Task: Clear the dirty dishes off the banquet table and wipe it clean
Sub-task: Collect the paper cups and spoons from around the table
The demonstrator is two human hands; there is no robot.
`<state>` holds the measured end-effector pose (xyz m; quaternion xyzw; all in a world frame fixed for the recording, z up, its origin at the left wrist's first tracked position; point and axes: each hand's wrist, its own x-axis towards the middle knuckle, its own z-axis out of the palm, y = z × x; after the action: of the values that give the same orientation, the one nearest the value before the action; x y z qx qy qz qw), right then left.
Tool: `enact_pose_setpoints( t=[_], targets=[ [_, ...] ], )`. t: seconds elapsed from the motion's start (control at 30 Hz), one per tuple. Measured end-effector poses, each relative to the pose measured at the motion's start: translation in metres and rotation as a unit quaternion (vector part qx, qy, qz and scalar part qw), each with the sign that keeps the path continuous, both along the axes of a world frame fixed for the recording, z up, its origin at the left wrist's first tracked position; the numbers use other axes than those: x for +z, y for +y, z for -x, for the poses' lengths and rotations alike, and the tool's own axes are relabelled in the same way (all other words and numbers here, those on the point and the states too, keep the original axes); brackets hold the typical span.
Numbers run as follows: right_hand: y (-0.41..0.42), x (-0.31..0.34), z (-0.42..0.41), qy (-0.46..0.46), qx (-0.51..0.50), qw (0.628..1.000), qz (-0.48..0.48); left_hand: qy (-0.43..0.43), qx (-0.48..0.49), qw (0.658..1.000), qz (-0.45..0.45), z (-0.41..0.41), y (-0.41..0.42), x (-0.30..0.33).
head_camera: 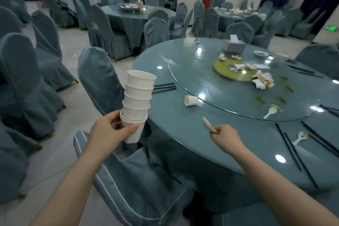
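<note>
My left hand [108, 130] grips the bottom of a tilted stack of white paper cups [137, 102], held off the left edge of the round banquet table [176, 134]. My right hand [225, 136] pinches a white spoon [207, 124] over the table's near edge. One paper cup [190, 100] lies on its side by the glass turntable [201, 79]. Two more white spoons [271, 112] [300, 137] lie on the table. Black chopsticks [164, 87] [293, 150] lie near the rim. Crumpled dirty napkins [262, 79] and green scraps [280, 99] litter the turntable.
A tissue box [234, 45] and a small dish [261, 53] stand at the far side. Covered chairs [102, 79] [139, 185] stand close to the table on my left and right below my arms. More covered tables [134, 16] and chairs fill the hall behind.
</note>
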<state>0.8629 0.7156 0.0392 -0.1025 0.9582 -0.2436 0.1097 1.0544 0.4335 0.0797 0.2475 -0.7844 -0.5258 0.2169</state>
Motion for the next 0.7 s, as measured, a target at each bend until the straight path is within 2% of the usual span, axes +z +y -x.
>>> enact_pose_setpoints(
  t=[0.23,0.53,0.7],
  targets=[
    [0.009,-0.036,0.042,0.014,-0.051,0.995,-0.085,-0.046,-0.049,0.998,-0.011,0.039,-0.023,-0.031],
    [-0.052,-0.080,0.150,0.065,0.063,0.984,-0.156,-0.098,-0.012,0.995,-0.028,0.113,-0.051,-0.056],
    [-0.090,-0.097,0.226,0.088,0.126,0.981,-0.119,-0.131,0.020,0.991,-0.035,0.164,-0.053,-0.074]
  ],
)
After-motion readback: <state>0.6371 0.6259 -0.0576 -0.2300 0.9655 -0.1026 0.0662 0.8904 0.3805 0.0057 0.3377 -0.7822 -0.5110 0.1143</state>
